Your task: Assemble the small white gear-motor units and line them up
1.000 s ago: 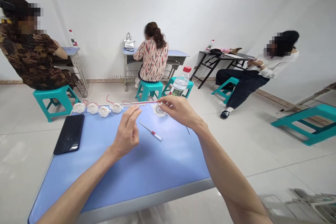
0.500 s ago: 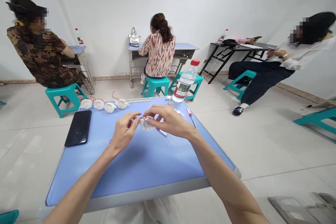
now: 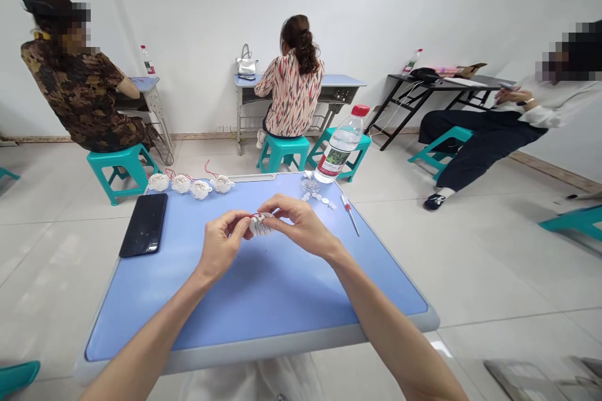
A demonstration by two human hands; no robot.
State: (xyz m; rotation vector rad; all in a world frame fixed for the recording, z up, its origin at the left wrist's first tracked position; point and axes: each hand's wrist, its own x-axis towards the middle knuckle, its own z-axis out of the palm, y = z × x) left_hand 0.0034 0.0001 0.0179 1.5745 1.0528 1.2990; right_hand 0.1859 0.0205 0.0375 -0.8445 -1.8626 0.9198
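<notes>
A small round white part (image 3: 261, 224) with a red wire is held up over the middle of the blue desk (image 3: 282, 301). My left hand (image 3: 222, 239) pinches its left edge between thumb and fingers. From the right, my right hand (image 3: 301, 223) grips the same part, thumb in front and fingers curled over the top. Several similar white parts (image 3: 200, 188) with red wires lie at the back left of the desk. Small white pieces (image 3: 325, 200) and a clear round piece (image 3: 310, 186) rest at the back right.
A black phone (image 3: 144, 225) lies on the left. At the back right stands a water bottle (image 3: 339, 145), with a pen-like tool (image 3: 350, 215) near the right edge. Three people sit beyond the desk on green stools (image 3: 117, 160).
The view has shifted slightly. Both hands remain at the white part, which has tilted. The dark-blue and red item seen under my right hand before no longer shows there.
</notes>
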